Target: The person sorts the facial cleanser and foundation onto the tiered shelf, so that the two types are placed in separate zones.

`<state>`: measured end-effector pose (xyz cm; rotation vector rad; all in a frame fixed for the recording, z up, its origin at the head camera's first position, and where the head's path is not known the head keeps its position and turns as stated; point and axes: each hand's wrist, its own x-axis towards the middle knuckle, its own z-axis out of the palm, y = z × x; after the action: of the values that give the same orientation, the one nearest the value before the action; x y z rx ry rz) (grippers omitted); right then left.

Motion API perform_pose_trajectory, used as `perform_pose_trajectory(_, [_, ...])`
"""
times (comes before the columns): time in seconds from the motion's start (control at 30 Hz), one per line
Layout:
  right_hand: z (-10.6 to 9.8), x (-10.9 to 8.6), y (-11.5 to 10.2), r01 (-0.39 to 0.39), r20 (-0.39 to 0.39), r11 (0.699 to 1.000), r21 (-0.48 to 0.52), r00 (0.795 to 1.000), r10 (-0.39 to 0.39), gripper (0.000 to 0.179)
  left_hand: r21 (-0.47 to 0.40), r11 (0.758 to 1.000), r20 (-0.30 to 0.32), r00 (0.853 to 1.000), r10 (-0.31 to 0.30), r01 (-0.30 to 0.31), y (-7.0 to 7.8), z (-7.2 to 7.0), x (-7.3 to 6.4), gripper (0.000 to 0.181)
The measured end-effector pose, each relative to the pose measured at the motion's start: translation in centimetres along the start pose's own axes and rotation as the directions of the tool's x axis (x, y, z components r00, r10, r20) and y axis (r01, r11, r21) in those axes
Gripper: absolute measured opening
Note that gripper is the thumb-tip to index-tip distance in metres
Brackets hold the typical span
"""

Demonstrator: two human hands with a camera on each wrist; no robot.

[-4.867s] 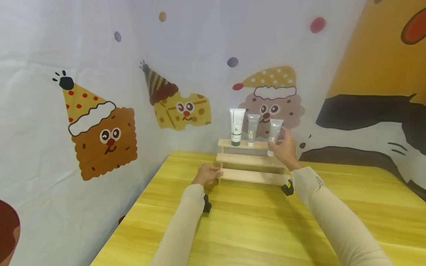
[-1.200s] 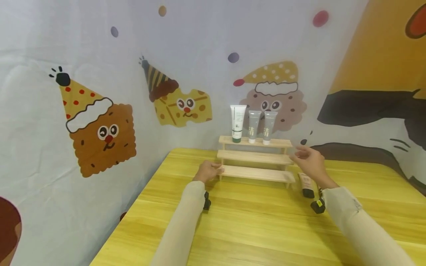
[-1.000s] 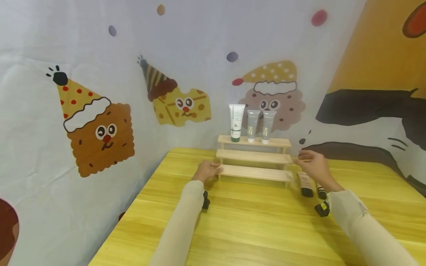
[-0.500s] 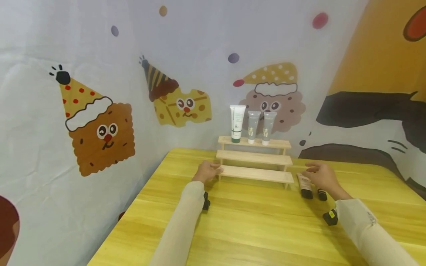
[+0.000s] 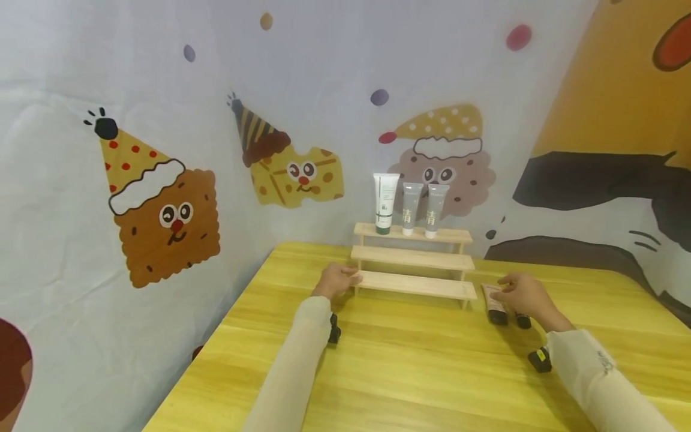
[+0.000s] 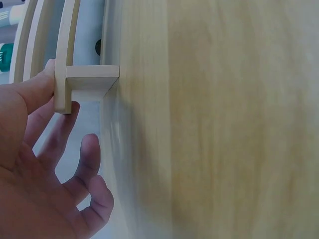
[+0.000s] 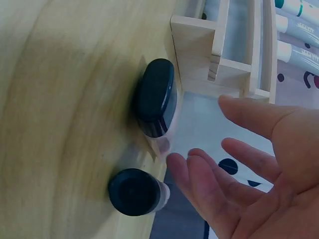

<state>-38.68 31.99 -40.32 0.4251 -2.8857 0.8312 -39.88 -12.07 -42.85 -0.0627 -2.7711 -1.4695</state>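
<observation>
My left hand pinches the left end of the lowest step of a three-step wooden display shelf; in the left wrist view the thumb lies above the board and a finger below. On the top step stand a white tube with a green cap and two grey tubes with white caps, all upright. My right hand hovers, fingers loosely spread, over a pink cosmetic tube lying on the table. Beside that tube lies a second item with a round black cap, mostly hidden by the hand in the head view.
The yellow wood-grain table reaches back to a cartoon-printed cloth. A small black device sits at the right wrist, and another at the left wrist.
The second grey tube, in my right hand at first, now stands on the top step beside the other. My right hand has moved right and down to the pink tube. The left hand stays at the shelf.
</observation>
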Motion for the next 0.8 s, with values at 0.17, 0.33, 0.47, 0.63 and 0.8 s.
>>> perform_pose_trajectory(0.17, [0.4,0.1,0.5,-0.013,0.024,1.000,-0.018,1.000,0.013,0.053,0.012,1.000,-0.006,1.000,0.029,-0.028,0.1,0.1,-0.3,0.037])
perform_pose_trajectory(0.33, [0.6,0.1,0.4,-0.009,0.029,0.998,-0.061,1.000,0.011,0.050,0.009,1.000,0.000,1.000,0.009,-0.009,0.2,0.1,-0.3,0.038])
perform_pose_trajectory(0.47, [0.7,0.2,0.0,-0.005,0.029,0.997,-0.077,1.000,0.007,0.048,-0.017,1.000,-0.002,1.000,-0.012,0.012,0.1,0.1,-0.3,0.038])
perform_pose_trajectory(0.63, [0.9,0.4,-0.1,0.001,0.031,0.995,-0.102,1.000,0.002,0.048,0.000,1.000,-0.016,1.000,-0.021,0.021,0.0,0.2,-0.3,0.038])
perform_pose_trajectory(0.8, [1.1,0.7,0.3,0.003,0.025,0.992,-0.126,1.000,0.001,0.046,0.039,0.999,-0.011,1.000,-0.004,0.004,0.2,0.1,-0.3,0.039])
